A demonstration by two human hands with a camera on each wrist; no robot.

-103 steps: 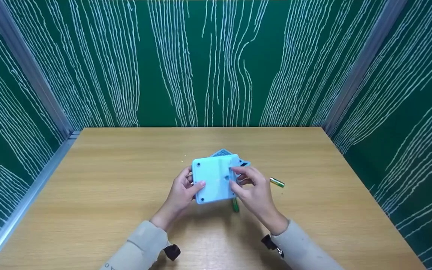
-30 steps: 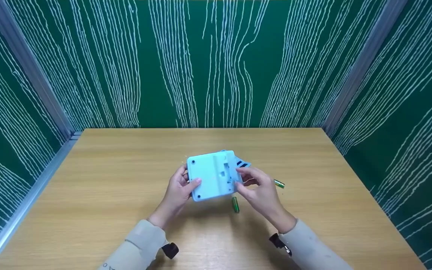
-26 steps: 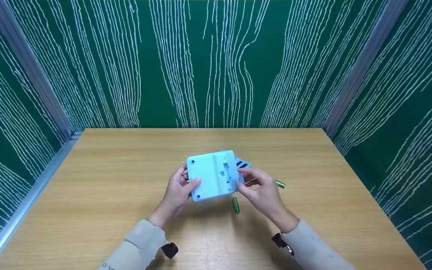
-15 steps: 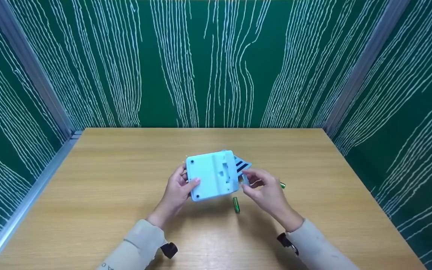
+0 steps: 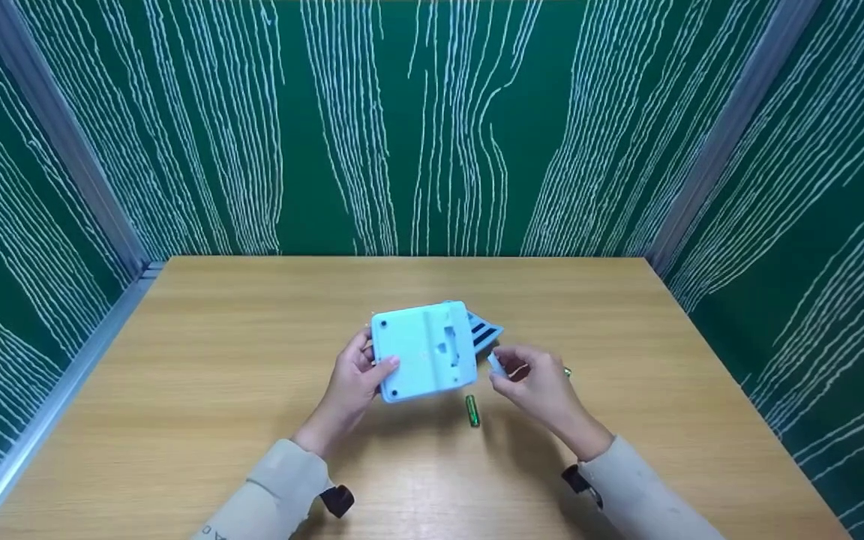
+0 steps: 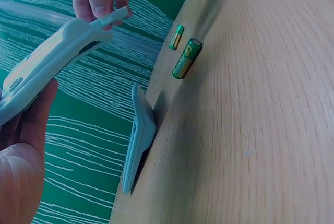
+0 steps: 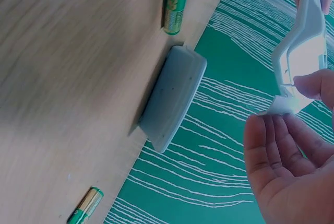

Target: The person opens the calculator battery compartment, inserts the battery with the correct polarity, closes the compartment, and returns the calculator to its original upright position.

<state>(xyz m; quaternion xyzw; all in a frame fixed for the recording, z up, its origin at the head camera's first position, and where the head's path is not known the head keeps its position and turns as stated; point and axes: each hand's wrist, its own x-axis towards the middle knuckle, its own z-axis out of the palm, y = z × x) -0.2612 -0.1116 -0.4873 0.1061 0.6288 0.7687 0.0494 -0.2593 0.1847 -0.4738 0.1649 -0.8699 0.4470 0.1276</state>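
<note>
A light-blue calculator (image 5: 421,352) is held in the air with its back up, my left hand (image 5: 357,379) gripping its left edge, thumb on the back. An uncovered battery compartment (image 5: 450,347) shows near its right side. My right hand (image 5: 544,388) pinches a small light-blue battery cover (image 5: 497,365) just right of the calculator, apart from it in the head view. The right wrist view has the cover (image 7: 280,105) between fingertips and thumb. One green battery (image 5: 472,411) lies below the calculator; another battery (image 5: 568,372) is mostly hidden behind my right hand.
A second blue calculator (image 5: 484,330) lies on the wooden table (image 5: 252,322) behind the held one, partly hidden by it. The left wrist view shows it (image 6: 138,138) standing low on the tabletop. Green walls with white lines (image 5: 432,150) enclose the back and sides.
The right hand has drawn the battery cover off the calculator's back and moved right with it, leaving the compartment uncovered. The left hand and calculator have shifted slightly left.
</note>
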